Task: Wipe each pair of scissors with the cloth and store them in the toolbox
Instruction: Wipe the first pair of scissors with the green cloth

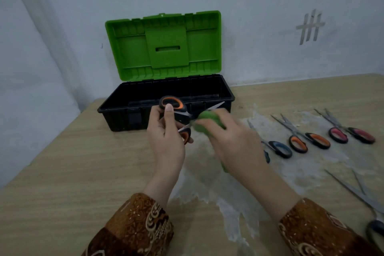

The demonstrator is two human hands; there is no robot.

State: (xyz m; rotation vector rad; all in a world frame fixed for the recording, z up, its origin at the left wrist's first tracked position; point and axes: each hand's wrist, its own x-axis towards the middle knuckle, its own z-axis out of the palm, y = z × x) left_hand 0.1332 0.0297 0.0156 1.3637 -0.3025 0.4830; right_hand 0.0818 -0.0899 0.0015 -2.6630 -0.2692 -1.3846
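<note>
My left hand (166,137) grips the handles of orange-and-black scissors (176,110), held open in front of the toolbox. My right hand (230,141) presses a green cloth (207,119) around one blade; the other blade tip (218,105) pokes out above it. The toolbox (166,106) stands behind, black base with its green lid (164,45) raised upright. Its inside looks dark and I cannot tell what lies there. On the table to the right lie blue-handled scissors (279,148), orange-handled scissors (307,140) and pink-handled scissors (351,134).
A long pair of black-handled scissors (365,199) lies at the right edge near me. A whitish worn patch (228,203) covers the wooden table under my hands. A pale wall stands close behind the toolbox. The table's left edge runs diagonally.
</note>
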